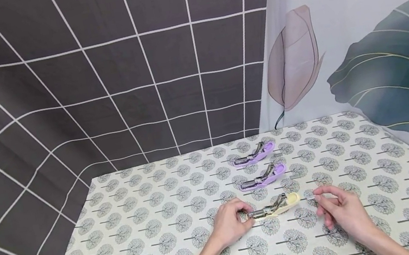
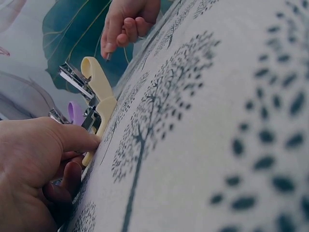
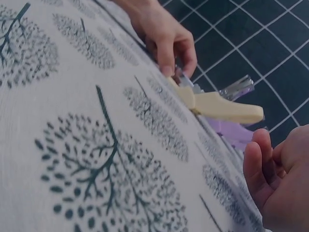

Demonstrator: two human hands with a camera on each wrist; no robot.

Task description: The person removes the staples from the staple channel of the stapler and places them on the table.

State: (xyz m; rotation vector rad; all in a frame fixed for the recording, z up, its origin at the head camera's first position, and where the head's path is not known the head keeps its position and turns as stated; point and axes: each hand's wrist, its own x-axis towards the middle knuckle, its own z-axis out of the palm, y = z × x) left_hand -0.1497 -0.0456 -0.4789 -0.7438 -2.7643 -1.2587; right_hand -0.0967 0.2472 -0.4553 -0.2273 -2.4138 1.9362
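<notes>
A cream-yellow stapler [image 1: 283, 208], its metal parts swung up from the base, lies on the tablecloth. My left hand [image 1: 230, 222] holds its left end between thumb and fingers. To the right of the stapler and apart from it is my right hand [image 1: 341, 208], which pinches a small silver strip [image 2: 108, 56] that looks like staples. Most of that strip is hidden by the fingertips. In the right wrist view the yellow stapler [image 3: 222, 107] shows from its outer end, with the left hand [image 3: 169, 43] at the far end.
Two purple staplers, one nearer [image 1: 263, 178] and one farther [image 1: 255, 155], lie opened in a row behind the yellow one. The tree-patterned tablecloth [image 1: 156, 230] covers the table. A dark gridded curtain [image 1: 106, 71] and a leaf-print curtain [image 1: 393, 64] hang behind.
</notes>
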